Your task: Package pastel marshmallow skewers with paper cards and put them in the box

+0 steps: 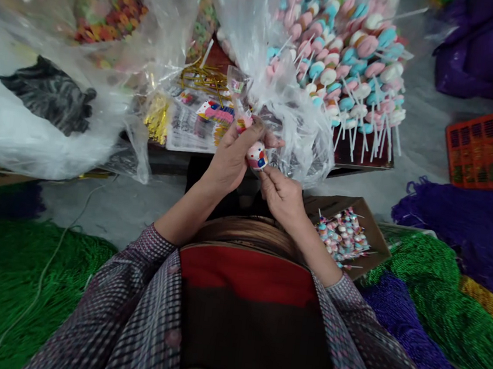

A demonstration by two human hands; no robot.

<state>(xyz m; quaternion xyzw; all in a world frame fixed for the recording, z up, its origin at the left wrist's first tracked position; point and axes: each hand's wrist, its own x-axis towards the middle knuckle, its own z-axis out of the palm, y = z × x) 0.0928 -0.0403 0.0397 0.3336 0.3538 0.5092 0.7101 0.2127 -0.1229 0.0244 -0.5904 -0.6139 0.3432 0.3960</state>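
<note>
Between my hands is a wrapped lollipop (257,156) in a clear bag printed with coloured patches. My left hand (230,162) is closed around the bag's upper part, and its fingers hide some of the candy. At the lower end, my right hand (284,199) pinches the lollipop; the stick is mostly hidden by the fingers. Just beyond my left hand lies a stack of flat printed bags (212,116). Gold twist ties (207,79) rest behind it, and a bunch of gold ties (157,117) sits to its left. Crumpled clear plastic (307,135) lies beside my right hand.
Pink, blue and white candies on sticks (352,60) are heaped at the back right. Plastic bags of colourful rings (114,15) stand at the left. A cardboard box (374,251) holds wrapped lollipops. An orange crate (483,148) and green cord bundles (427,265) lie right.
</note>
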